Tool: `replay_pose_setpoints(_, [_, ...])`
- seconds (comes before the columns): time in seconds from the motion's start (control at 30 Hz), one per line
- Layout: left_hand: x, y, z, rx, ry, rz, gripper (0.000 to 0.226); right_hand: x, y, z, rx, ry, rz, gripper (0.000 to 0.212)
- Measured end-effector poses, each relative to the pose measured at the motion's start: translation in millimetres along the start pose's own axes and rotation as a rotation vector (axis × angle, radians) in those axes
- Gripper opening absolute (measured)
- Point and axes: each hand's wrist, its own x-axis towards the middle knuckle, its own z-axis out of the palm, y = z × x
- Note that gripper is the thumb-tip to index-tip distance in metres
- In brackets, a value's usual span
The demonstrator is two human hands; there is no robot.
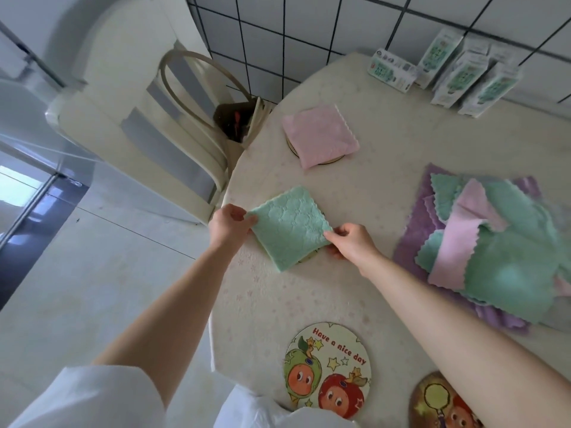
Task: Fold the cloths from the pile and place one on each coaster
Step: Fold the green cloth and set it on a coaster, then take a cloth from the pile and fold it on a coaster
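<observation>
A folded green cloth (287,227) lies near the table's left edge over a coaster (310,256), of which only a sliver shows. My left hand (230,225) pinches its left corner and my right hand (349,240) pinches its right corner. Farther back, a folded pink cloth (319,135) rests on another coaster (332,161). The pile of unfolded green, pink and purple cloths (494,248) sits at the right. Two bare coasters lie near me: a pale cartoon one (327,369) and a darker one (438,403), partly under my right forearm.
Several small cartons (457,72) stand at the table's far edge by the tiled wall (309,35). A cream chair (148,128) stands just left of the table (386,186), with pale floor below it.
</observation>
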Motion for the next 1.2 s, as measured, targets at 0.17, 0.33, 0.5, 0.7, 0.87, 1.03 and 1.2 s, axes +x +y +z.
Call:
replay_pose_setpoints(0.17, [-8.8, 5.5, -6.7, 0.25, 0.104, 0.181, 0.02, -12.4, 10.0, -18.1, -0.079, 0.015, -0.045, 0.006])
replay_pose_setpoints(0.33, [-27.8, 16.7, -0.6, 0.397, 0.151, 0.402, 0.019, -25.7, 34.5, -59.1, -0.198, 0.008, -0.151, 0.008])
replay_pose_setpoints(0.5, [-68.5, 39.6, 37.6, 0.435, 0.144, 0.549, 0.019, -40.0, 67.4, -111.8, -0.234, 0.061, -0.249, 0.008])
replay_pose_setpoints(0.7, [-130.2, 56.3, 107.4, 0.39, 0.105, 0.561, 0.018, -59.1, 110.5, -181.1, -0.305, 0.072, -0.353, 0.009])
replay_pose_setpoints(0.87, [-194.1, 70.3, 182.6, 0.449, 0.013, 0.767, 0.02, -69.3, 163.2, -244.1, -0.449, 0.144, -0.515, 0.009])
replay_pose_setpoints(1.03, [-243.9, 86.2, 247.3, 0.619, -0.179, 1.177, 0.028, -66.5, 207.8, -291.8, -0.715, 0.197, -0.587, 0.026])
replay_pose_setpoints(1.2, [-257.8, 96.8, 285.3, 0.801, -0.277, 1.6, 0.023, -58.1, 221.4, -304.4, -0.992, 0.198, -0.684, 0.049])
